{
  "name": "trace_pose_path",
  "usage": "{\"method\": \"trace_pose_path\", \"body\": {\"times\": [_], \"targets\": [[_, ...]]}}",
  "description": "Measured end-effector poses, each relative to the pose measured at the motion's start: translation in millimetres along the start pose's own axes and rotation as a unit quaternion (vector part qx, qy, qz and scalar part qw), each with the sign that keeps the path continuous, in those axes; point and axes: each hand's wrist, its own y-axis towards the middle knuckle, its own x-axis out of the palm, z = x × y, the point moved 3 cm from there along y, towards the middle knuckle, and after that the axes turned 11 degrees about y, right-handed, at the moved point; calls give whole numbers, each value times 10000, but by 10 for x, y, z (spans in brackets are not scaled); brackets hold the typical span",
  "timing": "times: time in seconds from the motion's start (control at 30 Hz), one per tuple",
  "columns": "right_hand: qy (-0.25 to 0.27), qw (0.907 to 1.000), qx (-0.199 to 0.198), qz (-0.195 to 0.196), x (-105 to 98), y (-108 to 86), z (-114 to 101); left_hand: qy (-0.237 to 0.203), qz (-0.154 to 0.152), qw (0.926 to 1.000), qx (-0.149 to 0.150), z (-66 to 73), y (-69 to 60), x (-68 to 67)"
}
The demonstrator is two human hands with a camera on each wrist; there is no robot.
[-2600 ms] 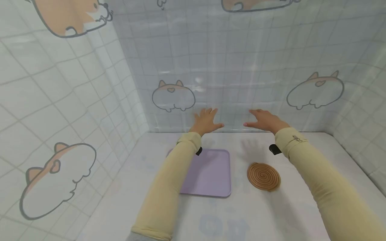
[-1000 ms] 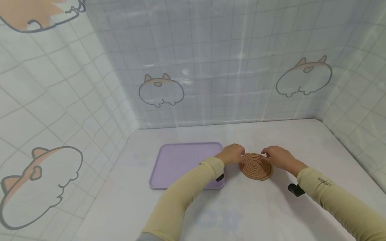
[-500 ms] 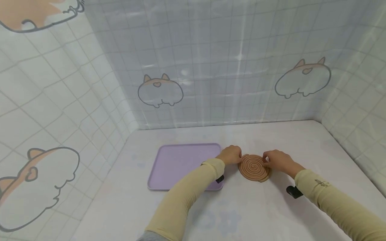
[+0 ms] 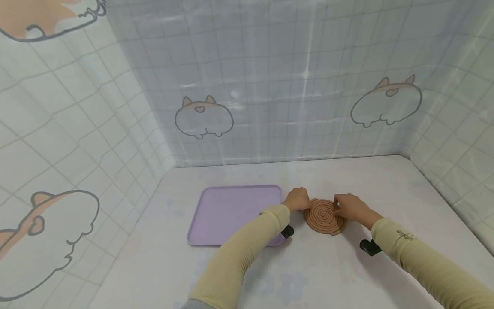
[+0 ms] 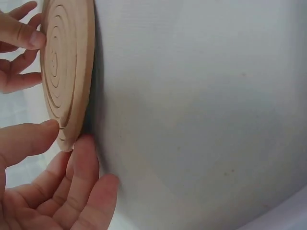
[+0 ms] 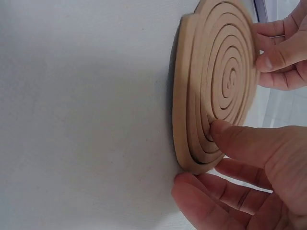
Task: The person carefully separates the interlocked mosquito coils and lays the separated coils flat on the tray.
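A round brown wooden trivet [image 4: 322, 218] with a spiral groove lies on the white table, right of the tray. My left hand [image 4: 297, 199] is at its left edge; in the left wrist view the thumb touches the top face of the trivet [image 5: 60, 67] and the fingertips meet its rim from below. On the opposite side, my right hand [image 4: 352, 209] pinches the edge, its thumb [image 6: 240, 141] on the grooved face and its fingers at the underside. Whether the trivet is lifted off the table, I cannot tell.
A shallow purple tray [image 4: 231, 214] lies left of the trivet, its right side partly behind my left sleeve [image 4: 247, 246]. Tiled-pattern sheets with corgi drawings form the back wall [image 4: 270, 86] and the side walls. A black wrist camera [image 4: 370, 247] hangs below the right wrist.
Both hands have come down from above the table's far edge to the trivet's two sides. Over the last second their fingers have drawn in on its rim. The head view has shifted slightly.
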Motion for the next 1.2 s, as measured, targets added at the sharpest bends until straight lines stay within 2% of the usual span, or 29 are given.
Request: {"method": "trace_pose_path", "body": {"times": [0.13,0.3,0.5,0.7,0.97,1.07,1.13,1.2], "targets": [[72,9999,62,-32,-4,-12,-6,-221,-187,9995,-99,-12,0,-21],[-15,9999,128,-2,-11,-5,-3,-925,-393,9942,-376,-56,19,12],[-38,9997,235,18,-30,-8,-5,-2236,-548,9718,-514,-117,-11,7],[134,9994,304,20,-60,-23,49,-2896,-659,9530,-598,-130,-99,-15],[1196,9927,51,-136,-105,-25,73,-3479,-372,9354,-512,-234,-171,-8],[1395,9902,-66,-88,-123,-9,71,-3686,-272,9276,-540,-276,-185,-8],[1553,9878,-73,-43,-132,4,65,-3756,-167,9252,-523,-297,-196,-20],[1693,9855,-117,39,-147,6,44,-3756,-26,9257,-438,-306,-209,-44]]}}
